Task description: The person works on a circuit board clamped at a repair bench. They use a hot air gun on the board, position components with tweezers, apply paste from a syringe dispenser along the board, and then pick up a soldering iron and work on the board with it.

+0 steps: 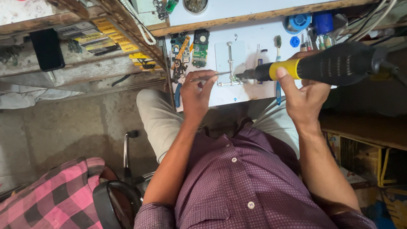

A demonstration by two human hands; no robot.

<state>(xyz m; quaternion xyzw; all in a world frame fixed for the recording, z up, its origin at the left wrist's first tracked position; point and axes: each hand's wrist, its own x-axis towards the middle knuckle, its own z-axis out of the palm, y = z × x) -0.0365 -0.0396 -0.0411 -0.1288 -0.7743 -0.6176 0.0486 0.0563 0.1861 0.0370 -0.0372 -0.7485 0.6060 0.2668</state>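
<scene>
A black and yellow hot-air tool [322, 65] is gripped in the closed right hand [303, 95], its nozzle aimed at a metal holder plate [229, 63] on the white bench [250, 32]. Thin tweezers [210, 76] are pinched in the left hand [197, 91], tips near the nozzle. Green circuit boards [200, 47] lie just left of the plate, a toothbrush [278, 46] to its right, and a blue reel [299, 21] beyond.

The right hand [303, 95] covers the middle of the hot-air tool [335, 64], whose cable runs off the right edge. What the tweezers [210, 76] grip at their tip is too small to tell. The toothbrush [278, 68] is partly hidden behind tool and hand. A checked sleeve [46, 195] is cut off at the lower left.
</scene>
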